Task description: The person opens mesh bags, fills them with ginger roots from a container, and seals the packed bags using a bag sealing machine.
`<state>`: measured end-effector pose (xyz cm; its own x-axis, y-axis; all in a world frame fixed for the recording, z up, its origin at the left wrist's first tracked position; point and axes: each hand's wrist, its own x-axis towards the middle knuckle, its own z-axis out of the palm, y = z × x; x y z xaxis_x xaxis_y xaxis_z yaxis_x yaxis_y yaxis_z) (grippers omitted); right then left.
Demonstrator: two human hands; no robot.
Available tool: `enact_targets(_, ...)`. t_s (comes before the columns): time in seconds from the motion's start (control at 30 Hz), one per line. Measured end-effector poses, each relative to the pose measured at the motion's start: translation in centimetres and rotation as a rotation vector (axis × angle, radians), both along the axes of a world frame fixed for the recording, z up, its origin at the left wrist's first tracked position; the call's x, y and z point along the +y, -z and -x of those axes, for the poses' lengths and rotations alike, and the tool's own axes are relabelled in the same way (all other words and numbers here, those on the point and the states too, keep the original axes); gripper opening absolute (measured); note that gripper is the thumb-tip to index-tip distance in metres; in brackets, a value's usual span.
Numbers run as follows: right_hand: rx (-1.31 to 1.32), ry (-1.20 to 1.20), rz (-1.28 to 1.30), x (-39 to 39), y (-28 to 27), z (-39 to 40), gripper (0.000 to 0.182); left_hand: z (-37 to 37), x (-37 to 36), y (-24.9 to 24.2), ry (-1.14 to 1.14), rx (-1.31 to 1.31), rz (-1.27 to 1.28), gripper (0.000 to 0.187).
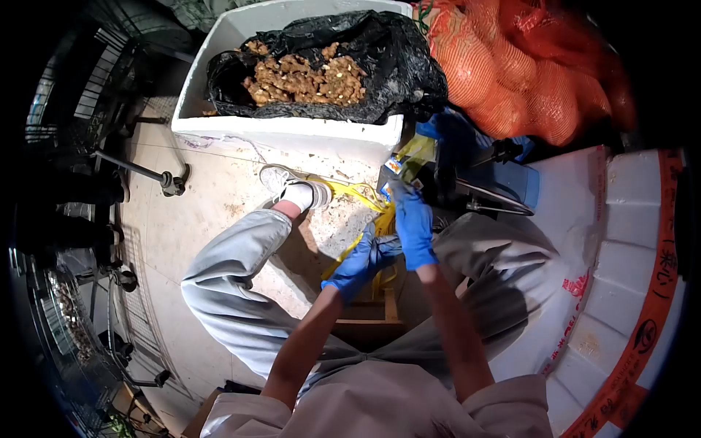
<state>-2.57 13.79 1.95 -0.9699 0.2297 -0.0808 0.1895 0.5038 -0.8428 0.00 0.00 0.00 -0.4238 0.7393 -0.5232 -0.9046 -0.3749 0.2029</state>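
Both my hands wear blue gloves and are close together between my knees. The fingers of my left hand [363,261] are bent around something dark that I cannot make out, beside yellow straps [345,188]. My right hand [413,225] is just to the right, its fingers drawn together near a small blue and white packet [393,165]; what it holds is hidden. The yellow straps run from my shoe [276,177] down past both hands. Beyond them, a white foam box [292,129] holds a black plastic bag [398,66] with ginger-like brown roots [307,79].
Orange mesh sacks [526,80] of round produce lie at the top right. White foam boxes with red tape [628,233] stand on the right. A metal cart frame [131,166] and another person's dark legs [87,186] are at the left. A blue container [515,182] is right of my hands.
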Motion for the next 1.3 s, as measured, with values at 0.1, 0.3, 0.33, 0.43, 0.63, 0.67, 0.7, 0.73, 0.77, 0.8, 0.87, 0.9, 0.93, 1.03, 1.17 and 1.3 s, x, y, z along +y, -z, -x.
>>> enact_targets(0.1, 0.01, -0.313, -0.479, -4.1, -6.4, -3.9, 0.034, 2.9, -1.6, -1.1, -0.195, 0.236, -0.4, 0.039)
enact_targets(0.3, -0.152, -0.488, -0.011, -5.9, -7.6, -11.2, 0.037, 7.9, -7.0, -6.7, -0.357, 0.386, 0.078, 0.019)
enact_targets(0.33, -0.091, -0.527, -0.03, -5.6, -7.8, -11.4, 0.032, 7.9, -7.3, -7.2, -0.366, 0.388, 0.078, 0.019)
enact_targets(0.43, -0.174, -0.564, -0.164, -5.5, -8.1, -12.4, 0.028, 7.4, -8.6, -10.0, -0.448, 0.372, 0.293, 0.016)
enact_targets(0.63, -0.035, -0.648, -0.086, -4.7, -7.4, -11.2, 0.032, 6.3, -9.1, -13.5, -0.476, 0.509, 0.318, 0.015)
enact_targets(0.67, 0.022, -0.475, 0.067, -4.7, -7.8, -10.2, 0.033, 5.8, -9.1, -13.9, -0.465, 0.529, 0.338, 0.014)
enact_targets(0.7, 0.077, -0.297, 0.218, -4.6, -8.4, -9.2, 0.034, 5.4, -8.9, -14.2, -0.462, 0.529, 0.341, 0.014)
enact_targets(0.73, 0.08, -0.246, 0.331, -4.5, -10.4, -7.7, 0.036, 4.9, -8.7, -14.4, -0.444, 0.561, 0.355, 0.013)
enact_targets(0.77, 0.081, -0.193, 0.444, -4.5, -12.2, -6.2, 0.037, 4.3, -8.4, -14.6, -0.424, 0.591, 0.368, 0.012)
enact_targets(0.8, 0.187, -0.172, 0.496, -4.8, -12.5, -5.0, 0.038, 3.6, -8.1, -15.1, -0.403, 0.599, 0.423, 0.009)
enact_targets(0.87, 0.229, -0.12, 0.624, -6.1, -15.4, -3.4, 0.039, 2.4, -7.2, -15.4, -0.381, 0.634, 0.424, 0.009)
enact_targets(0.9, 0.217, -0.043, 0.784, -7.1, -14.9, -3.0, 0.031, 2.0, -6.9, -15.6, -0.367, 0.674, 0.431, 0.008)
enact_targets(0.93, 0.206, -0.062, 0.742, -7.3, -13.9, -2.5, 0.027, 1.5, -6.6, -15.8, -0.389, 0.658, 0.382, 0.007)
enact_targets(1.03, 0.13, -0.07, 0.811, -8.2, -14.9, -2.4, 0.01, -0.2, -6.2, -16.3, -0.51, 0.537, 0.348, 0.008)
enact_targets(1.17, 0.22, 0.218, 1.059, -9.6, -13.7, -3.0, 0.006, -2.5, -6.5, -15.6, -0.517, 0.478, 0.352, 0.005)
enact_targets(1.3, 0.212, 0.157, 0.924, -9.7, -13.5, -3.6, 0.008, -2.2, -6.9, -17.0, -0.595, 0.569, 0.49, 0.014)
